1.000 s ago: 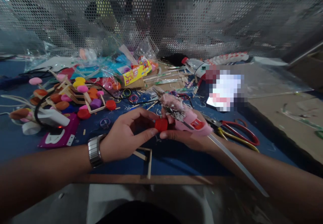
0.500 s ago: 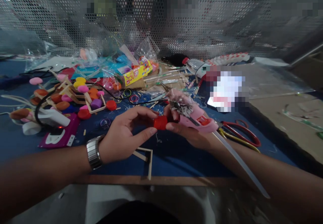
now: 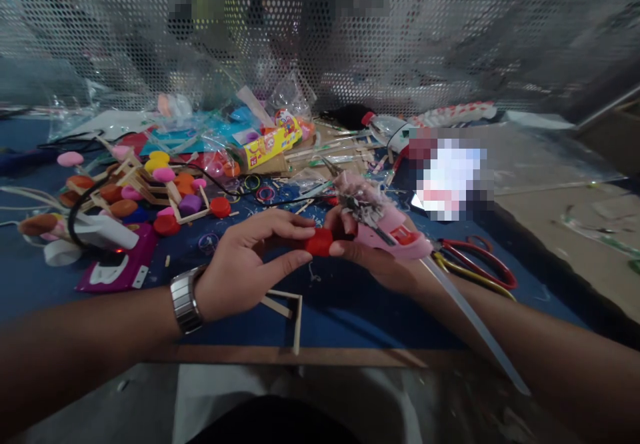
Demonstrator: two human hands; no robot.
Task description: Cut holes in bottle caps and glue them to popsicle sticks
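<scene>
My left hand (image 3: 250, 261), with a metal-banded watch at its wrist, pinches a red bottle cap (image 3: 319, 241) between thumb and fingers. From the other side the thumb and fingertips of my right hand (image 3: 373, 261) press on the same cap. A pink hot glue gun (image 3: 395, 237) also rests in my right hand; its nozzle points away, grey dried glue clings around its front, and a long clear glue stick (image 3: 475, 324) trails from the back. Below my left hand a small wooden stick frame (image 3: 299, 324) lies at the table's front edge.
Left stand stick frames with coloured pompoms (image 3: 163, 175), a loose red cap (image 3: 220, 207) and a purple power strip (image 3: 125, 261). Red-and-yellow-handled pliers (image 3: 480, 264) and a lit phone (image 3: 447, 177) lie right. Behind are a yellow packet (image 3: 273, 144) and a plastic bottle (image 3: 393, 131).
Both hands stay almost where they were, still on the red bottle cap. The glue gun has tilted very slightly; the rest looks the same.
</scene>
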